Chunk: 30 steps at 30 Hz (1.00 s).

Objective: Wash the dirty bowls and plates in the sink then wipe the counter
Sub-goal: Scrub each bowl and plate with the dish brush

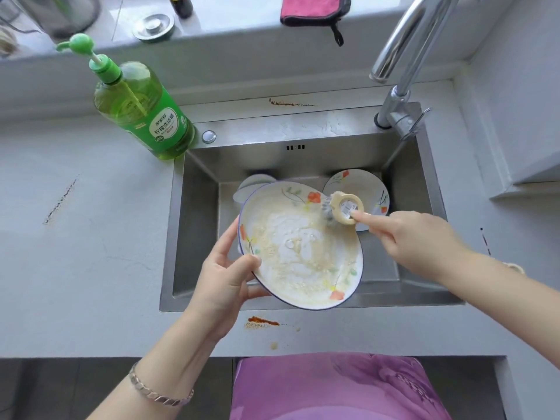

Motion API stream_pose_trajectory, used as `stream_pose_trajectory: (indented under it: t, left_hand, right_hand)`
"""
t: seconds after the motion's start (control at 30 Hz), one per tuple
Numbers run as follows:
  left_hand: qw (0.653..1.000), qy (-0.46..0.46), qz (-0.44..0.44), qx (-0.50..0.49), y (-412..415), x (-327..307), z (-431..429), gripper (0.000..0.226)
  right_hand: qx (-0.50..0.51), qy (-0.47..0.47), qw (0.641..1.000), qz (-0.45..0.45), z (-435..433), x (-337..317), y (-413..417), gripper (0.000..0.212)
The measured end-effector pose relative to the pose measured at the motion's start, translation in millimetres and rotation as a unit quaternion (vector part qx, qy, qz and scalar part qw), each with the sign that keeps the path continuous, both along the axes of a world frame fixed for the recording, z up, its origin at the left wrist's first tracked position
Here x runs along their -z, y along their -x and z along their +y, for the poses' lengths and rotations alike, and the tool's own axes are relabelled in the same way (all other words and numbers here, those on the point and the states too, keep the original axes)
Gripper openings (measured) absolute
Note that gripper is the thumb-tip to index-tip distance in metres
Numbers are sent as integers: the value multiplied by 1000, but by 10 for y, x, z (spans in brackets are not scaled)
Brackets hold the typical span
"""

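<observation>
The plate [303, 253] is seen in the head view held tilted over the front of the sink [197, 207], above its front edge. It is gripped at its left rim by the left hand [224, 280]: the thumb is pressed on the upper face and the fingers [227, 234] are curled round the rim behind it. The scrubber [342, 207] is held in the right hand [418, 241], with the forefinger laid straight against its cream ring and the other fingers curled in; what they close on is hidden. Its grey wiry head is set against the plate's upper right rim.

The step in hand is judged to be the scrubbing of this plate. It would be done well with firm circular strokes carried from the rim into the middle, where the yellowish crumbly film is thickest, while the plate is kept low over the sink so that drips are caught.

The plate is glazed, round and shallow, blue-edged with painted orange flowers, and probably slippery when wet. A second plate [360, 180] of the same pattern is propped at the sink's back right corner. The sink is brushed steel; the table [75, 237] is matt grey, with an orange stain [262, 322] near its front edge.
</observation>
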<state>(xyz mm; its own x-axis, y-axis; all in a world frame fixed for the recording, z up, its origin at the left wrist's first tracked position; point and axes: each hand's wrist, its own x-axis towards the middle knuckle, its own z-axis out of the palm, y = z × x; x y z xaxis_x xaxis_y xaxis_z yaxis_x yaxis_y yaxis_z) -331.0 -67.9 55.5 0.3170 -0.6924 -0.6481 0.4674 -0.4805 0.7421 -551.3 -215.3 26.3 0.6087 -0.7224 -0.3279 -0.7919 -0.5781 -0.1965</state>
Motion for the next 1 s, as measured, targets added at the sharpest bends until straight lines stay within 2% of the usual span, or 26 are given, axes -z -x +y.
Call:
stream_pose_trajectory:
  t: [0.07,0.1,0.2,0.33,0.43,0.5,0.57,0.67,0.9,1.0]
  left_hand:
    - [1000,-6,3,-30,-19,15,-18,73]
    - [999,-7,1,-46,-27,18,-25,70]
    - [997,-14,-7,-75,3,30,-52,67]
    - [996,-10,16,-87,169,38,-131,66]
    - [997,-7,29,-74,296,49,-173,68]
    - [997,-10,38,-64,340,66,-180,69]
    - [998,-15,43,-54,357,85,-174,70]
    - [998,-15,41,-38,375,127,-153,72]
    - [998,-8,48,-25,489,194,-108,65]
    - [1000,-16,11,-6,511,204,-131,66]
  right_hand:
    - [96,-56,991,-70,66,40,86,42]
    - [167,-114,971,-130,117,49,115,40]
    - [341,-265,859,-273,303,145,116,46]
    - [443,-403,699,-390,477,233,-78,58]
    - [481,-447,615,-437,462,230,-130,55]
    - [494,-462,584,-449,431,209,-113,42]
    - [505,-457,586,-439,420,190,-97,30]
    - [522,-432,613,-407,441,177,-90,11]
    - [494,-411,652,-403,408,133,3,14]
    - [497,-397,659,-401,394,143,30,17]
